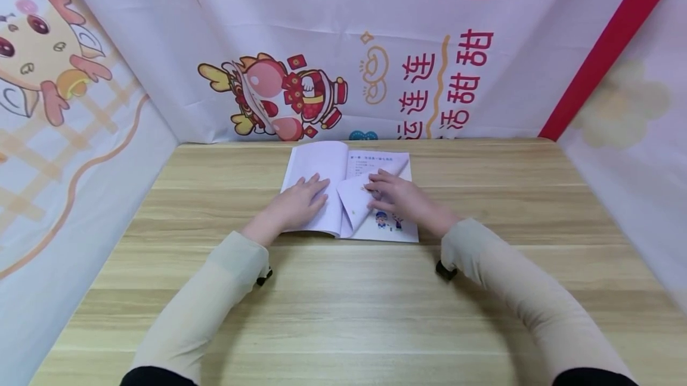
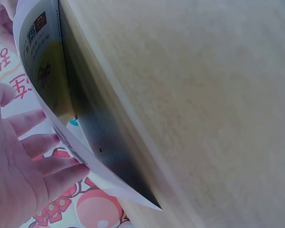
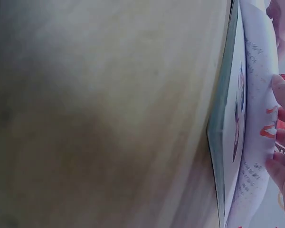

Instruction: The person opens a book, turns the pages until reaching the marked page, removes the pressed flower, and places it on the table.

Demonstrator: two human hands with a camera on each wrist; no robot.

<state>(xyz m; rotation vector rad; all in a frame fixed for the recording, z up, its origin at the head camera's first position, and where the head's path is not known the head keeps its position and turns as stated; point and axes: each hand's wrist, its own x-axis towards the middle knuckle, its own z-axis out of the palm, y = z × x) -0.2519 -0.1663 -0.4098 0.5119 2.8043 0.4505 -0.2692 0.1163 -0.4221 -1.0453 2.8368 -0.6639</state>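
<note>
A thin booklet [image 1: 316, 162] lies open on the wooden table [image 1: 343, 308], near its far edge. My left hand [image 1: 302, 196] lies flat on the blank left page, fingers straight and spread. My right hand [image 1: 396, 195] rests on a right-hand page [image 1: 351, 198] that is bent over toward the spine, its fingers fairly straight on the paper. Below it shows a printed page with small cartoon figures [image 1: 387, 220]. The left wrist view has the left hand [image 2: 23, 166] beside the booklet's lifted edge [image 2: 42, 80]. In the right wrist view, fingertips [image 3: 282, 95] touch the curved page [image 3: 256, 109].
Printed cloth walls close the table in on three sides: a cartoon banner at the back [image 1: 290, 96], one on the left [image 1: 53, 76], a pale one on the right [image 1: 633, 111]. Bare wood stretches between the booklet and the near edge.
</note>
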